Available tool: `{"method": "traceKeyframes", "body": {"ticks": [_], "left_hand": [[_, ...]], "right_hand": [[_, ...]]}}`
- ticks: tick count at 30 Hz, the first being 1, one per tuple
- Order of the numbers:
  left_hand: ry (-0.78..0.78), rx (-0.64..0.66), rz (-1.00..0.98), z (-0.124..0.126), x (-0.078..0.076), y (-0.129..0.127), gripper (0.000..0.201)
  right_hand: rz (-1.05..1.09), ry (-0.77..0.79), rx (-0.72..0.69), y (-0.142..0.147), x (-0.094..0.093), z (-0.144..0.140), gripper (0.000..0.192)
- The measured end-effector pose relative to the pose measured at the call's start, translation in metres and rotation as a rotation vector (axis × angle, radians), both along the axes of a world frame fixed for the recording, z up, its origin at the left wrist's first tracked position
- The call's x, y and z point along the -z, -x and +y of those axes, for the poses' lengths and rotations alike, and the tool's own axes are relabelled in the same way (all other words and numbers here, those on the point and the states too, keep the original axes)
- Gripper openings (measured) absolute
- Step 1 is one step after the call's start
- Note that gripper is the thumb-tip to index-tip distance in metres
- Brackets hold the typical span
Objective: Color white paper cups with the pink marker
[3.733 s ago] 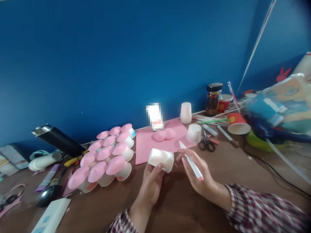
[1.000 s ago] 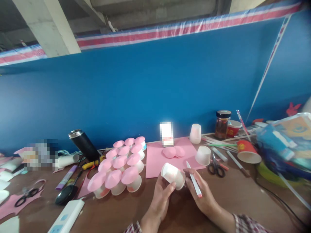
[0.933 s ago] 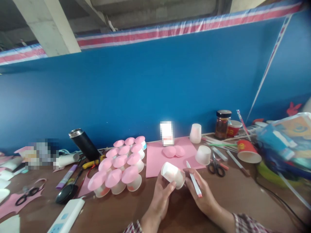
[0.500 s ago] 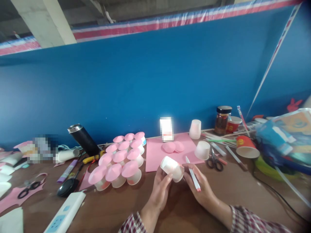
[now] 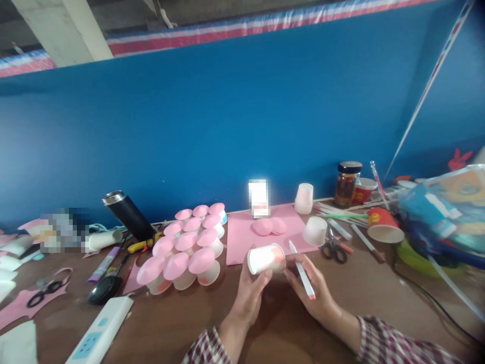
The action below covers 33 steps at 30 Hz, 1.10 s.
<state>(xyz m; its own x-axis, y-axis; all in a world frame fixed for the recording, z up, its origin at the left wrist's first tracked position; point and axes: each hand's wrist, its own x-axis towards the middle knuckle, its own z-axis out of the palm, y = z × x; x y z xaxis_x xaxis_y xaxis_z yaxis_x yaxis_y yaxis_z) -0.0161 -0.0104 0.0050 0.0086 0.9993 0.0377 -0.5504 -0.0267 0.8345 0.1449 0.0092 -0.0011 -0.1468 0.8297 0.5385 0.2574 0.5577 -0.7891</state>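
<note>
My left hand [image 5: 252,293] is closed round a white paper cup [image 5: 261,259] that lies on its side in the air, with orange-pink colouring near one end. In my right hand [image 5: 314,285] rests a white marker [image 5: 302,273] with a pink end, and its fingertips meet the cup's right end. Behind my hands, a pink paper sheet [image 5: 238,242] bears two overlapping pink paper circles [image 5: 263,227]. To the left stand several upturned cups topped with pink paper cones [image 5: 176,266]. A white cup [image 5: 315,231] stands on the sheet's right edge.
Right of my hands lie black scissors [image 5: 334,251], loose markers [image 5: 367,243] and a red paper cup [image 5: 381,225]. A lidded jar [image 5: 346,184] stands behind them. At left are a black flask [image 5: 129,215], a power strip [image 5: 100,328] and another pair of scissors [image 5: 44,293].
The cup in my left hand has turned from a slant to nearly level, with its colouring now towards the right end. My right hand still holds the marker. The view has shifted slightly.
</note>
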Motion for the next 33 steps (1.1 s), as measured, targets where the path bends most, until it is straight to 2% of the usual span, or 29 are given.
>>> {"method": "traceKeyframes", "body": {"ticks": [7, 10, 13, 16, 19, 23, 27, 29, 33], "left_hand": [[-0.072, -0.035, 0.108, 0.002, 0.004, 0.000, 0.065], [-0.078, -0.052, 0.119, 0.002, 0.006, 0.001, 0.066], [-0.087, -0.155, 0.137, 0.002, 0.006, 0.002, 0.059], [-0.102, -0.257, 0.239, 0.002, 0.002, 0.002, 0.049], [-0.090, -0.302, 0.385, 0.001, -0.002, 0.003, 0.042], [-0.097, -0.327, 0.436, 0.001, -0.002, 0.004, 0.050], [-0.092, -0.381, 0.572, 0.002, 0.004, 0.004, 0.044], [-0.160, -0.450, 0.680, 0.002, 0.007, 0.004, 0.045], [-0.458, -0.682, 1.036, -0.001, 0.006, 0.007, 0.043]], "right_hand": [[0.058, 0.038, 0.046, -0.003, 0.008, 0.003, 0.008], [0.036, 0.027, 0.051, -0.004, 0.006, 0.002, 0.007], [-0.002, -0.019, 0.047, -0.004, 0.000, 0.001, 0.005], [-0.010, -0.038, 0.055, -0.004, -0.002, 0.001, 0.004], [-0.008, -0.018, 0.044, -0.006, -0.001, 0.002, 0.003], [-0.008, -0.008, 0.007, -0.007, 0.001, 0.002, 0.005], [-0.030, -0.003, 0.000, -0.009, 0.004, 0.004, 0.012], [-0.037, -0.007, 0.062, -0.009, 0.006, 0.006, 0.017], [-0.032, -0.002, 0.181, -0.007, 0.006, 0.009, 0.019]]}}
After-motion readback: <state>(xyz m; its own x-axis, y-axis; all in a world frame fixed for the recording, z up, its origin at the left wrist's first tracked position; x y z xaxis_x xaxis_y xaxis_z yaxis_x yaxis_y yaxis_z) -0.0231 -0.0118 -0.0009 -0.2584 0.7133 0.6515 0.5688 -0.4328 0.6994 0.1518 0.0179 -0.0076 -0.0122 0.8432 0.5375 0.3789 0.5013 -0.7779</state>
